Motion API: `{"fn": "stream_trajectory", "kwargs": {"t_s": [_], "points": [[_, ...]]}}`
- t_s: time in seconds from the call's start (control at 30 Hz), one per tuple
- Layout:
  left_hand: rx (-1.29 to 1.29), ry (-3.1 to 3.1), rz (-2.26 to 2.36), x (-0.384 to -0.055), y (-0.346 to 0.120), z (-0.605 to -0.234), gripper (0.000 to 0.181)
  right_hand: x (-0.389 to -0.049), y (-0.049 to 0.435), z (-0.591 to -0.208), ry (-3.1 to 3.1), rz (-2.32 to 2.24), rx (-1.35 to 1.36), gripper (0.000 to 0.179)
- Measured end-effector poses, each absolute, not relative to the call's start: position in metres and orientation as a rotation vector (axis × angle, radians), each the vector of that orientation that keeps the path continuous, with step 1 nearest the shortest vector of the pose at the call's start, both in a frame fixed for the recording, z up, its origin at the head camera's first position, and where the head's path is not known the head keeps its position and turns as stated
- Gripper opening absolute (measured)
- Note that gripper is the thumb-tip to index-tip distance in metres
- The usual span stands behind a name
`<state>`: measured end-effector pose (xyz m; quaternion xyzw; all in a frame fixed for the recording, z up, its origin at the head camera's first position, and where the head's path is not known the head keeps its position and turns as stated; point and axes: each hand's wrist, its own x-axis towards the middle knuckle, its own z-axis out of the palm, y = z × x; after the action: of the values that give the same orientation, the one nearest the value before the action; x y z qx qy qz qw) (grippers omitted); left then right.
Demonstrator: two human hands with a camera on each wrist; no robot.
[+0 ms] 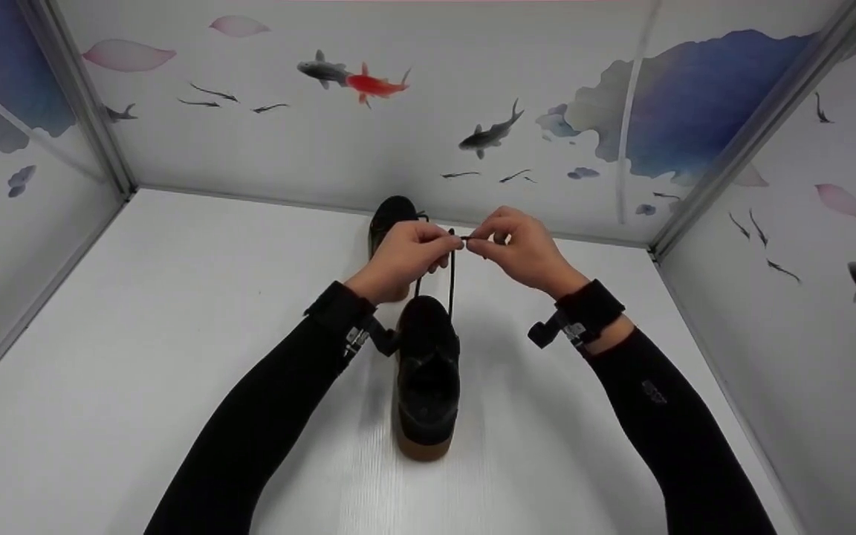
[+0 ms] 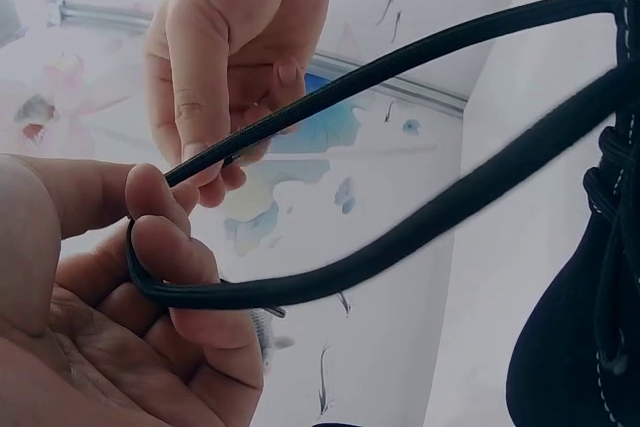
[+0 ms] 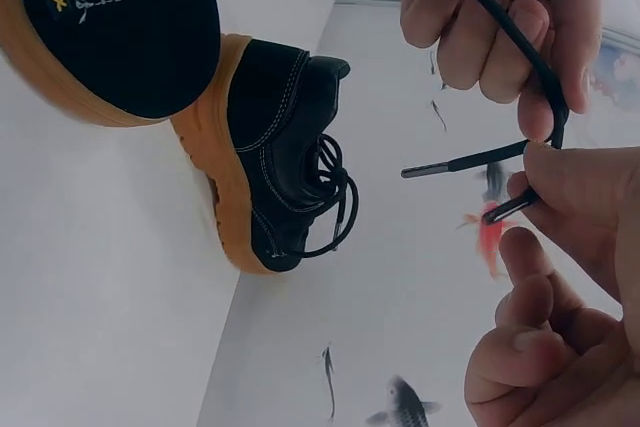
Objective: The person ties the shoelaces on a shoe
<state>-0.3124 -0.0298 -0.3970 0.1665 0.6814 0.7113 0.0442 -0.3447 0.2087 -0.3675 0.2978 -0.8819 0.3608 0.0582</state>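
A black shoe (image 1: 428, 416) with a tan sole stands upright on the white surface (image 1: 190, 357), its toe pointing away from me. Two strands of its black shoelace (image 2: 300, 292) run up from the front of the shoe to both hands. My left hand (image 1: 409, 253) pinches the lace between thumb and fingers, one strand bending round its fingertips. Opposite it, my right hand (image 1: 521, 249) pinches the lace near its ends, fingertips close to the left ones. Two metal lace tips (image 3: 425, 171) stick out by the right thumb in the right wrist view.
Beyond the near shoe, a matching shoe (image 3: 275, 147) stands by the back wall (image 1: 398, 148), its lace tied in a bow. Side walls (image 1: 807, 297) printed with fish and petals enclose the white surface. Each wrist wears a black strap (image 1: 591, 308) with a small camera.
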Motion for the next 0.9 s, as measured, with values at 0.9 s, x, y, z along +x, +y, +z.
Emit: {"fn": "stream_trajectory", "kwargs": {"t_s": [0.9], "points": [[0.49,2.138,2.047,-0.315,-0.037,-0.43,0.016,-0.338,0.229,-0.386,-2.825,1.285,0.6,0.016]]}}
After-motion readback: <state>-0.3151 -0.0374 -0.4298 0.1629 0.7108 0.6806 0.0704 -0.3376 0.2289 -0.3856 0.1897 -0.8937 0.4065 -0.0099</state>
